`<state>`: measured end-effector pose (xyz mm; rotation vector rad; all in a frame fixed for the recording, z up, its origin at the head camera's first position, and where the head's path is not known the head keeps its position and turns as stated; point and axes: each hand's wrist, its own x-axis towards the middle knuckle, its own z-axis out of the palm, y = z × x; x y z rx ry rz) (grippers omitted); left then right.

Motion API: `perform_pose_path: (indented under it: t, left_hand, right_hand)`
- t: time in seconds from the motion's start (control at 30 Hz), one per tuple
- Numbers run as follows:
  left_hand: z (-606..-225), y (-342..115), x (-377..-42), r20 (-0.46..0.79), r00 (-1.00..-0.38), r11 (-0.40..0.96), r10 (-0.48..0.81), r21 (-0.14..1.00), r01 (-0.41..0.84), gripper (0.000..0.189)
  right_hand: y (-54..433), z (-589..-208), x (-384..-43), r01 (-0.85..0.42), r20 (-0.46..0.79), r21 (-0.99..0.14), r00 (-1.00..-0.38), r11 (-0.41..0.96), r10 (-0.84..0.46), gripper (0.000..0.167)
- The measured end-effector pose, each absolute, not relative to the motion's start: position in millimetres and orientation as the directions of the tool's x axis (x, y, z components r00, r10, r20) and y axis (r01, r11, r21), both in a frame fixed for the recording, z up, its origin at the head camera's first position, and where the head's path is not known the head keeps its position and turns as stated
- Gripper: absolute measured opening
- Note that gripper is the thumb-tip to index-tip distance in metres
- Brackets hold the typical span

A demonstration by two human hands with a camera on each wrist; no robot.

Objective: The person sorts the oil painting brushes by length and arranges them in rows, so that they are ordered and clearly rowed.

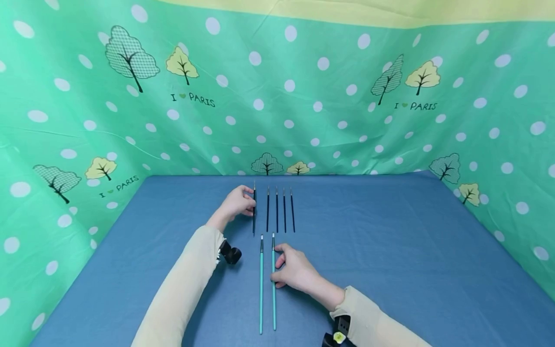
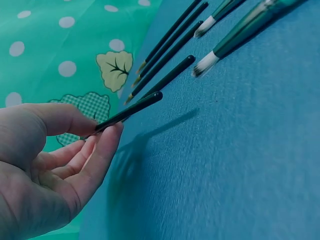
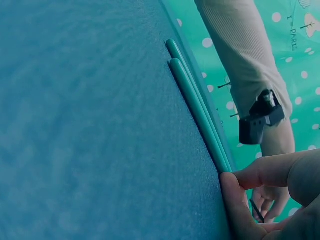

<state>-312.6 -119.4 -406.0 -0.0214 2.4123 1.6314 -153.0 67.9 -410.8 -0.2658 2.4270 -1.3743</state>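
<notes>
My left hand [image 1: 237,201] pinches a thin black paintbrush [image 1: 254,212] between thumb and fingers. In the left wrist view that black paintbrush [image 2: 134,108] is held just off the table, and its shadow falls beside it. Right of it, several more thin black paintbrushes [image 1: 277,212] lie side by side, bristles pointing away. Nearer to me are two longer teal paintbrushes with white bristles, roughly parallel. My right hand [image 1: 297,271] pinches the right teal paintbrush [image 1: 274,299], which lies along the table. The left teal paintbrush [image 1: 261,289] lies next to it, untouched.
A blue cloth covers the table [image 1: 390,250]. Green polka-dot fabric [image 1: 303,106] with printed trees hangs behind it and along both sides. Black wrist cameras [image 1: 231,253] are strapped over both pale sleeves.
</notes>
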Motion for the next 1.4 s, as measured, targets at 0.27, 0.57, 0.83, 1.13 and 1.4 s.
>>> perform_pose_path:
  t: [0.27, 0.57, 0.83, 1.13, 1.4]
  left_hand:
    - [-414.5, -111.2, -320.8, -0.175, -0.983, 0.415, 0.051, 0.899, -0.138, 0.038]
    - [-410.2, -102.8, -317.1, -0.159, -0.987, 0.599, 0.02, 0.793, -0.115, 0.034]
    - [-411.4, -104.3, -314.8, -0.139, -0.99, 0.713, -0.001, 0.694, -0.098, 0.035]
    - [-414.2, -108.2, -314.6, -0.144, -0.99, 0.655, -0.004, 0.747, -0.111, 0.04]
    - [-417.0, -115.7, -305.5, -0.156, -0.987, 0.565, 0.041, 0.818, -0.106, 0.036]
  right_hand:
    - [68.2, -410.4, -150.8, 0.014, -0.208, -0.855, -0.925, 0.519, -0.317, 0.067]
    - [68.6, -409.1, -149.8, 0.017, -0.208, -0.859, -0.925, 0.512, -0.318, 0.066]
    - [66.0, -411.1, -150.8, 0.029, -0.217, -0.86, -0.924, 0.509, -0.315, 0.067]
    - [65.7, -411.1, -151.5, 0.034, -0.22, -0.865, -0.923, 0.5, -0.317, 0.067]
    - [71.5, -409.9, -151.3, 0.051, -0.213, -0.896, -0.92, 0.442, -0.327, 0.061]
